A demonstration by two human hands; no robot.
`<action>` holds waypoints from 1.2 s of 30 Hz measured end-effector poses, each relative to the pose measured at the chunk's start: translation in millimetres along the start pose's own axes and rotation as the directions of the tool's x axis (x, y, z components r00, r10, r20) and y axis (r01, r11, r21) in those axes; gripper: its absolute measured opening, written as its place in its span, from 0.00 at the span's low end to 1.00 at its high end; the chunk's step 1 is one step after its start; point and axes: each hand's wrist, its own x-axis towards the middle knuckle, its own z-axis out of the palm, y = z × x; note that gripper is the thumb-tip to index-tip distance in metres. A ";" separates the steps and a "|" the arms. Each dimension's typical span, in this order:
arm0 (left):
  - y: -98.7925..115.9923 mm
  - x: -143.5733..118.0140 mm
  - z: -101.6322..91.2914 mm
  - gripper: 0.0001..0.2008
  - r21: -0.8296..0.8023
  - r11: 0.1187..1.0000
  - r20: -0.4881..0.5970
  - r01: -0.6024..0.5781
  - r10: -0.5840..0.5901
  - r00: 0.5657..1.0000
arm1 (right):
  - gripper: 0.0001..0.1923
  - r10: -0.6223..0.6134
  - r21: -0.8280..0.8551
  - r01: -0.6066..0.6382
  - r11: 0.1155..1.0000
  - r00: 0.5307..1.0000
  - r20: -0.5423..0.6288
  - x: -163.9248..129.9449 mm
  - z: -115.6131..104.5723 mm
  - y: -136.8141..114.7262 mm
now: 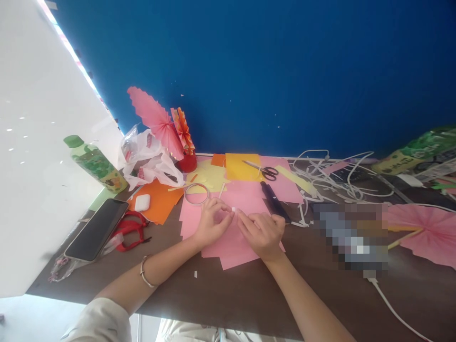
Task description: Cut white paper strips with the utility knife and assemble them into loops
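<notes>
My left hand [215,221] and my right hand [261,232] meet above a loose pile of pink paper sheets [231,254]. Between their fingertips is a tiny white piece [233,209], too small to identify. Thumb and index finger of the left hand pinch at its left side, and the right fingertips close on its right side. Just beyond the left hand lies a thin grey ring [196,194], which looks like a nearly used-up tape roll. Black-handled scissors [269,173] rest on yellow paper [243,166] farther back. A dark, slim object [275,203] lies beyond the right hand.
At left are a phone [97,230], red straps [131,232], a white earbud case [142,203], orange paper [158,211], a bottle [95,164] and a plastic bag [153,164]. Folded pink paper fans [156,118] stand behind. White cables [320,175] tangle at right, near another fan [427,228].
</notes>
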 end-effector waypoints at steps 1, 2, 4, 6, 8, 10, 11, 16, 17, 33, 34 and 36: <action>-0.6 0.2 -0.4 0.06 -0.001 1.000 -0.001 0.000 0.000 1.000 | 0.07 -0.003 0.014 0.003 1.000 1.000 -0.008 0.6 -0.1 -0.1; -1.5 0.1 -0.6 0.06 0.009 1.000 -0.003 -0.005 0.005 1.000 | 0.07 -0.004 0.026 0.005 1.000 1.000 -0.019 1.4 -0.2 0.1; -4.4 -0.6 -0.2 0.05 0.071 0.997 0.001 -0.027 0.027 1.000 | 0.06 -0.009 0.029 0.011 1.000 0.999 -0.045 2.6 -0.4 1.4; -8.8 -1.1 0.4 0.04 0.181 0.981 0.019 -0.066 0.063 0.998 | 0.06 -0.003 0.003 0.003 1.000 0.998 -0.065 3.1 -0.3 4.0; -14.6 0.6 -0.6 0.04 0.293 0.950 0.040 -0.106 0.099 0.994 | 0.05 0.025 -0.031 -0.028 0.999 0.997 -0.077 2.3 0.0 7.6; -20.9 5.9 -5.9 0.04 0.355 0.926 0.040 -0.129 0.123 0.992 | 0.05 0.072 -0.043 -0.076 0.996 0.993 -0.089 0.6 0.9 11.2; -24.0 9.9 -10.7 0.05 0.367 0.921 0.031 -0.133 0.131 0.991 | 0.05 0.093 -0.039 -0.097 0.995 0.991 -0.094 -0.4 1.6 12.5; -32.8 30.9 -50.4 0.07 0.352 0.934 0.065 -0.052 0.031 0.997 | 0.05 0.153 0.034 -0.151 0.988 0.984 -0.093 -3.4 7.5 11.5; -33.1 32.9 -58.0 0.08 0.339 0.941 0.082 0.023 -0.054 0.995 | 0.05 0.163 0.046 -0.159 0.986 0.983 -0.086 -3.6 8.9 10.4; -19.2 23.0 -88.6 0.15 0.779 0.565 0.107 0.271 -0.546 0.831 | 0.05 0.194 0.106 -0.191 0.976 0.981 -0.026 -9.8 14.1 9.9; -21.1 22.6 -88.2 0.15 0.780 0.562 0.098 0.274 -0.544 0.833 | 0.05 0.191 0.107 -0.187 0.976 0.981 -0.026 -9.8 14.1 9.6; -26.2 22.0 -86.7 0.15 0.779 0.562 0.084 0.279 -0.535 0.841 | 0.05 0.188 0.109 -0.185 0.977 0.982 -0.024 -9.8 14.2 9.3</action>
